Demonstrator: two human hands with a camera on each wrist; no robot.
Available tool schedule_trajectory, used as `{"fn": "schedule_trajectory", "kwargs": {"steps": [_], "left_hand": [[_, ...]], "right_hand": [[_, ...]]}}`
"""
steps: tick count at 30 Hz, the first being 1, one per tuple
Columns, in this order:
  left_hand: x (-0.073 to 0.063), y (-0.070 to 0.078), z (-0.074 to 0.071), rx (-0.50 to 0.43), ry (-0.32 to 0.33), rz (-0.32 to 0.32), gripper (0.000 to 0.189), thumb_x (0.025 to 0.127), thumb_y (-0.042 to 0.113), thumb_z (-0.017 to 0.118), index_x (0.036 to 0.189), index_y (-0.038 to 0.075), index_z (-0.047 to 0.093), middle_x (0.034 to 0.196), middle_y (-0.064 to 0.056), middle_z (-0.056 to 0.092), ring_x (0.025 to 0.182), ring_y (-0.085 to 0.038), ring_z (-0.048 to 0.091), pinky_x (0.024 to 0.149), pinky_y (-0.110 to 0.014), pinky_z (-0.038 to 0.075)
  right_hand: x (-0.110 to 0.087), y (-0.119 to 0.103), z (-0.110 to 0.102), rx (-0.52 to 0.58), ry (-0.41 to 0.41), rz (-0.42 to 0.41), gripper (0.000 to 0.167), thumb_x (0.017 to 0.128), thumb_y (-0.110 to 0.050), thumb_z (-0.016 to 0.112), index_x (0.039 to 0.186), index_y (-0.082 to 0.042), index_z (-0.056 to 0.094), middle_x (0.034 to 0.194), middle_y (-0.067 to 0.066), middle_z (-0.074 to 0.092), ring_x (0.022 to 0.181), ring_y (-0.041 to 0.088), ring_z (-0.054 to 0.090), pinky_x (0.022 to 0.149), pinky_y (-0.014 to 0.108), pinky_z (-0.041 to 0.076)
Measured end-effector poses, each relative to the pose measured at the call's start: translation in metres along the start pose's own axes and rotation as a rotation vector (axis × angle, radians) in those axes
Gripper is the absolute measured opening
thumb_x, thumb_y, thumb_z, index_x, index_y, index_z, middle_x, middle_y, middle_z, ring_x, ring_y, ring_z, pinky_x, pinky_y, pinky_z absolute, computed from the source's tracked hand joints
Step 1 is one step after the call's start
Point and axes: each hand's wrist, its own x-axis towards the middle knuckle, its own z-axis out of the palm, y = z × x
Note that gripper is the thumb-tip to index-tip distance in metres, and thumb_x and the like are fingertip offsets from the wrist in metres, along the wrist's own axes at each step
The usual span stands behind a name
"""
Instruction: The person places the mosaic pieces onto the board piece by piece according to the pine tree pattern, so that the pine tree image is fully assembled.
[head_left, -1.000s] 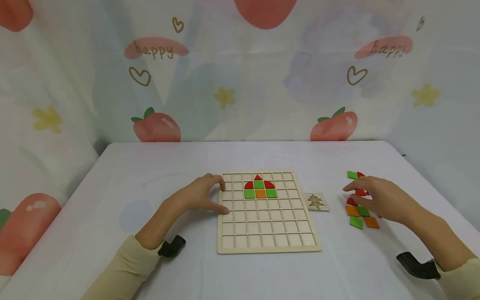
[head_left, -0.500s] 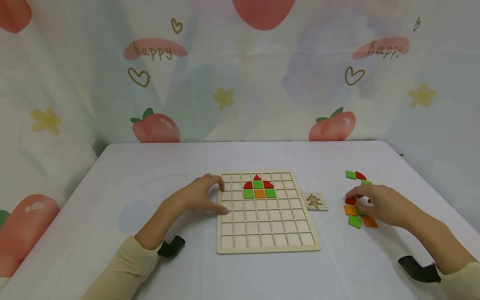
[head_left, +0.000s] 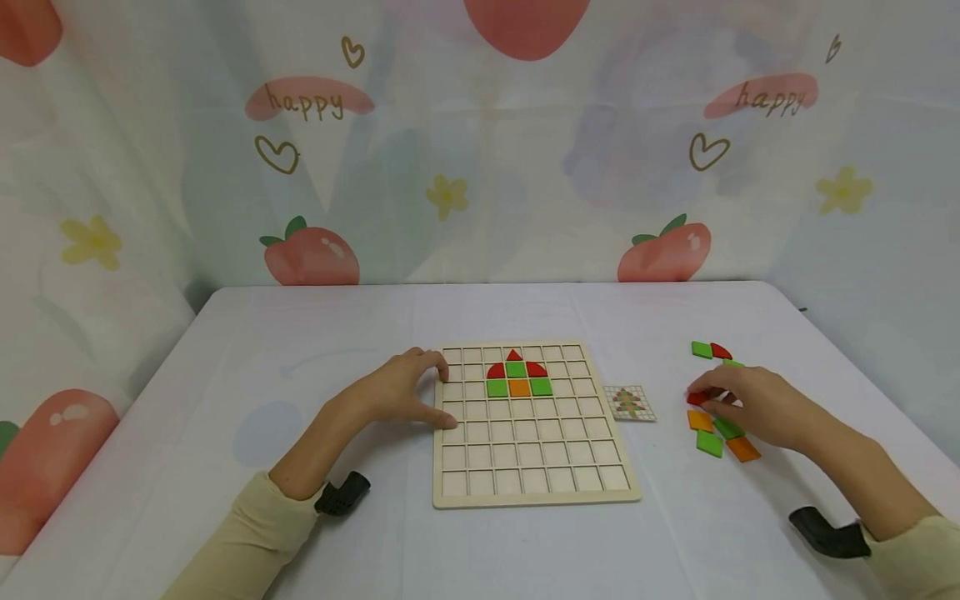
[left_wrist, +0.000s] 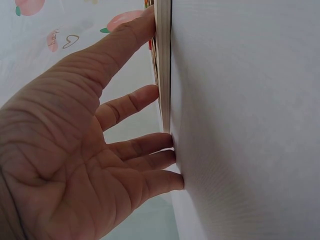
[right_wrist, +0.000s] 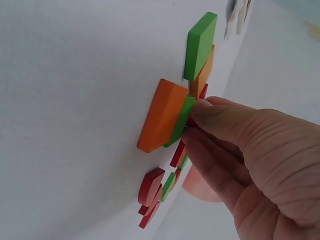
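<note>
Open lane between board and tiles, 1 flat card in it

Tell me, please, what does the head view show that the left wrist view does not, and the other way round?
Only the head view shows the right hand, which holds a red piece, and the small picture card.

Only the left wrist view shows the palm of the left hand and the left side of the board.

Both show that hand touching the board, the white table and the cloth printed with peaches.
</note>
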Motion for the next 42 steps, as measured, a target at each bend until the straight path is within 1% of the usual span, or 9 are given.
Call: {"fn": "schedule_trajectory", "kwargs": {"steps": [3,7,12,18,21,25,28,35,42], "left_hand": [[0.0,0.0,0.0,0.0,-0.002,-0.002,0.06,0.076,0.045,0.091,0.12,0.022,0.058,0.146,-0.013,0.05,0.131,-0.031,0.05,0.107,-0.052,0.045],[0.001,-0.001,0.0,0.0,-0.002,0.0,0.059,0.076,0.045,0.09,0.12,0.021,0.058,0.146,-0.013,0.05,0.131,-0.031,0.05,0.107,-0.052,0.045],[0.001,0.0,0.0,0.008,-0.003,-0.005,0.06,0.076,0.046,0.09,0.12,0.022,0.058,0.147,-0.012,0.049,0.131,-0.03,0.05,0.106,-0.052,0.045],[0.0,-0.001,-0.001,0.003,-0.005,-0.007,0.06,0.076,0.046,0.09,0.121,0.022,0.058,0.145,-0.011,0.05,0.129,-0.029,0.05,0.106,-0.051,0.045],[-0.001,-0.001,-0.001,-0.001,-0.006,-0.005,0.06,0.076,0.046,0.089,0.121,0.022,0.057,0.145,-0.012,0.049,0.13,-0.029,0.05,0.106,-0.051,0.045],[-0.002,-0.001,-0.002,-0.006,-0.005,0.002,0.059,0.077,0.046,0.089,0.121,0.022,0.057,0.145,-0.012,0.049,0.13,-0.03,0.05,0.106,-0.052,0.045],[-0.002,-0.001,-0.002,-0.006,-0.006,0.003,0.059,0.076,0.046,0.09,0.12,0.022,0.058,0.145,-0.012,0.049,0.13,-0.03,0.05,0.105,-0.052,0.045],[-0.001,-0.003,-0.001,0.002,-0.009,-0.007,0.06,0.076,0.047,0.09,0.12,0.023,0.057,0.143,-0.011,0.05,0.129,-0.029,0.051,0.105,-0.051,0.046],[0.0,-0.002,-0.001,-0.002,-0.007,0.014,0.06,0.077,0.045,0.089,0.121,0.022,0.057,0.144,-0.012,0.049,0.129,-0.03,0.05,0.105,-0.052,0.045]], "right_hand": [[0.0,-0.002,0.001,-0.011,0.01,0.026,0.026,0.085,-0.008,0.082,0.109,-0.003,0.074,0.102,0.005,0.073,0.087,0.022,0.064,0.071,0.033,0.058],[0.0,-0.004,0.001,-0.012,0.016,0.05,0.029,0.087,-0.014,0.081,0.113,-0.002,0.074,0.098,0.002,0.071,0.085,0.019,0.061,0.067,0.026,0.054],[0.0,-0.005,0.0,-0.023,0.004,0.02,0.031,0.086,-0.012,0.081,0.114,0.001,0.075,0.091,-0.005,0.066,0.078,0.013,0.056,0.062,0.023,0.049],[0.002,-0.005,0.001,-0.031,0.009,-0.014,0.031,0.085,-0.011,0.082,0.112,0.002,0.075,0.092,-0.003,0.067,0.075,0.009,0.051,0.06,0.022,0.048],[0.005,-0.006,0.001,-0.04,0.024,-0.018,0.03,0.085,-0.013,0.083,0.112,0.0,0.076,0.093,-0.003,0.069,0.077,0.011,0.055,0.063,0.025,0.051],[0.01,-0.011,0.001,-0.038,0.043,-0.019,0.031,0.085,-0.014,0.084,0.112,-0.003,0.076,0.1,0.002,0.073,0.087,0.019,0.064,0.073,0.035,0.058],[0.014,-0.018,0.0,-0.031,0.064,-0.037,0.032,0.084,-0.015,0.084,0.113,-0.004,0.075,0.101,0.002,0.074,0.09,0.021,0.066,0.076,0.038,0.059],[0.025,-0.039,0.0,-0.017,0.142,-0.144,0.027,0.084,-0.011,0.084,0.11,-0.011,0.075,0.098,-0.007,0.069,0.09,0.017,0.065,0.074,0.035,0.057],[0.039,-0.057,0.004,-0.006,0.171,-0.216,0.023,0.086,-0.014,0.083,0.107,-0.014,0.076,0.096,-0.011,0.067,0.088,0.013,0.065,0.073,0.03,0.056]]}}
